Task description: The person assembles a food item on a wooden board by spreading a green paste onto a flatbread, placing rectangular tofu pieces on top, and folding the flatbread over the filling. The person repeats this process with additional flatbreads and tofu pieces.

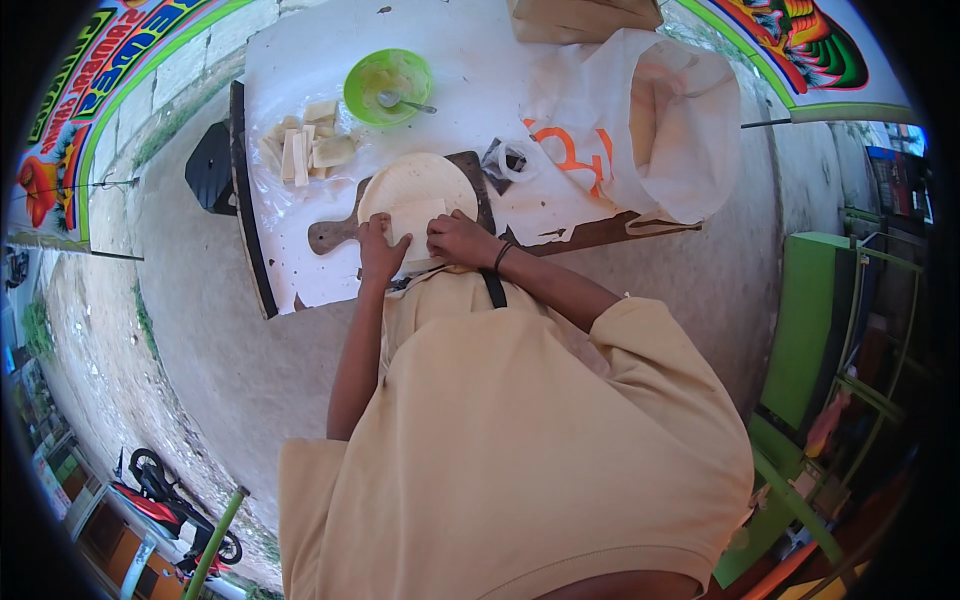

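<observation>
A stack of thin, pale round wrappers point(412, 178) lies on a dark wooden paddle board point(333, 236) at the table's near edge. On top, a pale wrapper sheet point(416, 212) with a straight far edge sits between my hands. My left hand point(380, 250) rests at its left side, thumb and fingers apart. At its right side, the bent fingers of my right hand point(460, 240) close on the sheet. Beyond the board stands a green bowl point(364, 92) with pale paste and a metal spoon point(405, 102). Rolled and folded pale pieces point(312, 148) lie on clear plastic to the left.
A large white plastic bag point(610, 120) covers the table's right side, with a small dark bundle in clear plastic point(503, 163) beside it. A brown paper package point(585, 15) lies behind. At left are a black stool point(210, 170) and the table's dark edge point(250, 215).
</observation>
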{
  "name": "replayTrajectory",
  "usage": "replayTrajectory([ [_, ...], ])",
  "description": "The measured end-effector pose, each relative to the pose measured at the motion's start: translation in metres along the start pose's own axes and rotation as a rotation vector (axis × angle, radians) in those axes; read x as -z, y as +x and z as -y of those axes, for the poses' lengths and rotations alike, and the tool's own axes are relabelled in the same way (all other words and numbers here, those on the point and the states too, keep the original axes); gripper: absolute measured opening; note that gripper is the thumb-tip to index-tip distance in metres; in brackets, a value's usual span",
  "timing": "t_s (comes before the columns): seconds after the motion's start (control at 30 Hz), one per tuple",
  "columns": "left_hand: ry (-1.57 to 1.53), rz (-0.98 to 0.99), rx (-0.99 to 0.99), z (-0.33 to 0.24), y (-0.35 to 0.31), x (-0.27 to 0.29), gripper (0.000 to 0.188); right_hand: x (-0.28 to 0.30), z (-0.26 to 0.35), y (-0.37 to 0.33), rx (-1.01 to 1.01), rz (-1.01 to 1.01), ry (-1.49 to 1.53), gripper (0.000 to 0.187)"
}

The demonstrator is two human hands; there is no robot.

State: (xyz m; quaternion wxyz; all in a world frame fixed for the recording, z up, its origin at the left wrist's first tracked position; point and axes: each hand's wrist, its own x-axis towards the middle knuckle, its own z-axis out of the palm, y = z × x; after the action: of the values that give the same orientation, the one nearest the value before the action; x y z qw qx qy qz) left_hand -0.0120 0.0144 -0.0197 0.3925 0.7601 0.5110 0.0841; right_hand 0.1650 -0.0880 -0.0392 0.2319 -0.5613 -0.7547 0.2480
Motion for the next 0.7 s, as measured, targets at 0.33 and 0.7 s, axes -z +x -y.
replayTrajectory([
  [0.33, 0.063, 0.001, -0.061, 0.001, -0.007, -0.005, 0.071, 0.028, -0.009, 0.014, -0.465, -0.599, 0.422, 0.018],
  [0.7, 0.142, -0.010, -0.029, -0.012, -0.005, -0.007, 0.075, 0.084, -0.063, 0.142, -1.014, -0.704, 0.532, 0.067],
])
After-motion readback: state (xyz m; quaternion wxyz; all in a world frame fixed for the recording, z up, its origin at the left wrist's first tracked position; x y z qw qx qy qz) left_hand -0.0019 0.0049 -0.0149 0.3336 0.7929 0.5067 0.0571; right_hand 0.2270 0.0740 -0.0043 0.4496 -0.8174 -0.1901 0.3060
